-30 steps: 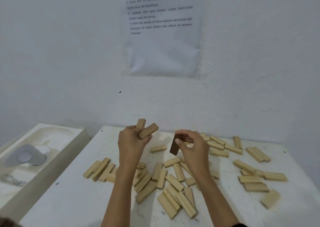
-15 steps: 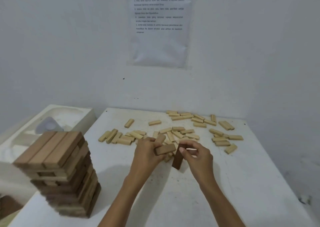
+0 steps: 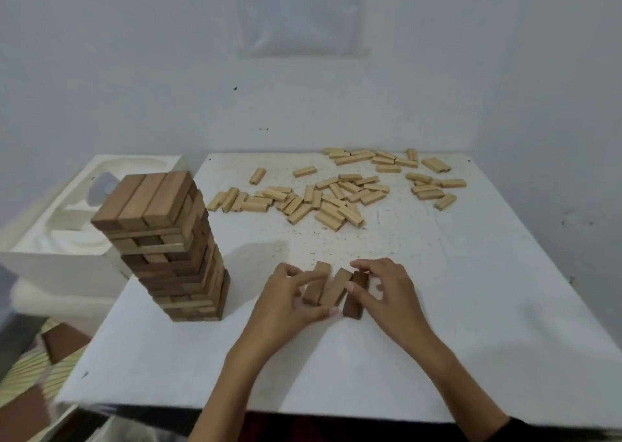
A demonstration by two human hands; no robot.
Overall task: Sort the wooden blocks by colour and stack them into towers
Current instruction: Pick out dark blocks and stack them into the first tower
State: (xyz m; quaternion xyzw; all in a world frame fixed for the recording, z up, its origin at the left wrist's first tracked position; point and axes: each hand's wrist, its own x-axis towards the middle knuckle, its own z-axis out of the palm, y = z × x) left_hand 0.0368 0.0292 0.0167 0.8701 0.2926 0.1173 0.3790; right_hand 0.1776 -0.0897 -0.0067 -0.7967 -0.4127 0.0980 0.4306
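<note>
Three blocks lie side by side on the white table (image 3: 471, 290) in front of me: two mid-brown blocks (image 3: 331, 286) and one dark brown block (image 3: 355, 298) on the right. My left hand (image 3: 286, 302) curls round the two mid-brown blocks from the left. From the right, my right hand (image 3: 387, 290) pinches the dark block, thumb on its near side. A tall tower of brown blocks (image 3: 168, 249) stands to the left. Several pale blocks (image 3: 323, 199) lie scattered at the back of the table.
A white moulded tray (image 3: 67, 226) sits past the table's left edge, behind the tower. A sheet of paper (image 3: 303, 14) hangs on the wall. The table's near edge lies under my forearms.
Both hands came down from mid-air near the pale pile to the near table and set the blocks side by side on it. The view tilted down, bringing the brown tower into sight.
</note>
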